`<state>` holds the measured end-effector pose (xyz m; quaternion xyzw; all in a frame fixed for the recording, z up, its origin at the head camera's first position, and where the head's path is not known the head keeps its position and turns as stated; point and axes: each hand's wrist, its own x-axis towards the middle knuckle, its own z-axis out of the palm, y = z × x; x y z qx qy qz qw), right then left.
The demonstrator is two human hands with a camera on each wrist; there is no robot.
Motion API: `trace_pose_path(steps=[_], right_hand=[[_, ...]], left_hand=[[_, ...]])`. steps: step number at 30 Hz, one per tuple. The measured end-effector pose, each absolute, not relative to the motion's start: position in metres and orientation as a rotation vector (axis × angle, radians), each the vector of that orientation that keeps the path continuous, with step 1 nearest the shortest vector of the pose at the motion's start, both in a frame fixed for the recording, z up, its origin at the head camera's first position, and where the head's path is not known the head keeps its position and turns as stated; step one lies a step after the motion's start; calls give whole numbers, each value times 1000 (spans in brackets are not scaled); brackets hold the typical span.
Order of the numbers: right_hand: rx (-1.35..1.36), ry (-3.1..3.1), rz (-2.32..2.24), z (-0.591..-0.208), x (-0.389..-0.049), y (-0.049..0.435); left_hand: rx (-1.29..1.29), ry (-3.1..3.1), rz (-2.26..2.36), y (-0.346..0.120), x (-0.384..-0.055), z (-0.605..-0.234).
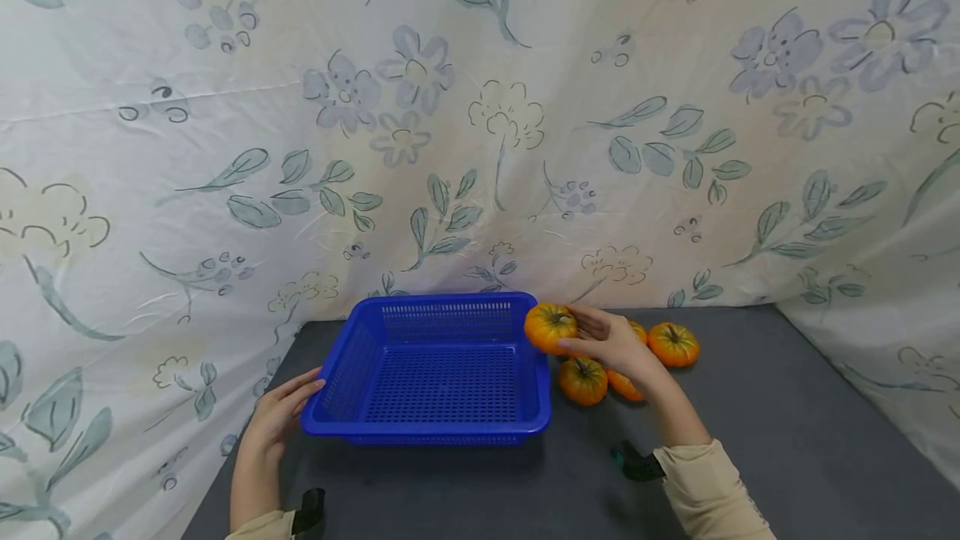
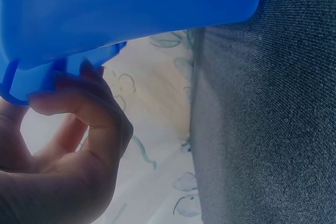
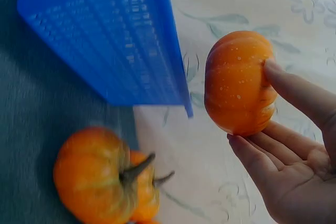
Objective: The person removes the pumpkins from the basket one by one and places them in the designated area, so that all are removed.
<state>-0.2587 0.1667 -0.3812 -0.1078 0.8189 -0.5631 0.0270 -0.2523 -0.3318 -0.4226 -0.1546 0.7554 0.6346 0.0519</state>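
Observation:
A blue perforated plastic basket (image 1: 442, 432) stands on the dark table, with nothing inside it. My left hand (image 1: 279, 413) grips its left rim, fingers curled over the edge; the left wrist view shows the fingers (image 2: 89, 95) under the blue lip. In my right hand (image 1: 611, 340) is a small orange pumpkin (image 1: 550, 327), pinched between thumb and fingers beside the basket's right rim. The right wrist view shows this pumpkin (image 3: 240, 82) raised off the table, level with the rim. Below the hand sit more pumpkins, one of them (image 1: 582, 381) right by the basket.
Another orange pumpkin (image 1: 673, 345) lies to the right of the right hand, and a further one (image 1: 626, 386) is partly covered by the wrist. A floral cloth (image 1: 480, 148) hangs behind and along the sides of the grey table (image 1: 787, 440).

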Motion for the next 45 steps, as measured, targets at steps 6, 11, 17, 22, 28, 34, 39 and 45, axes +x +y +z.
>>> trace_pose_path(steps=[6,11,17,22,28,34,39,45], right_hand=[[-318,2611,-1689,-383,-253,190],[-247,2626,-1647,-387,-248,210],[-202,2614,-1631,-394,-242,232],[-123,2666,-1579,-401,-237,248],[31,2670,-1529,-410,-234,268],[122,2662,-1505,-415,-228,287],[156,2661,-1492,-419,-222,303],[231,2625,-1499,-425,-217,318]], left_hand=[[-467,2276,1947,-332,-252,-422],[-461,2256,1970,-333,-253,-423],[-464,2252,1970,-336,-253,-423],[-468,2246,1962,-336,-254,-422],[-477,2242,1950,-335,-255,-421],[-488,2227,1962,-335,-255,-422],[-490,2222,1966,-335,-257,-423],[-480,2234,1956,-334,-256,-424]])
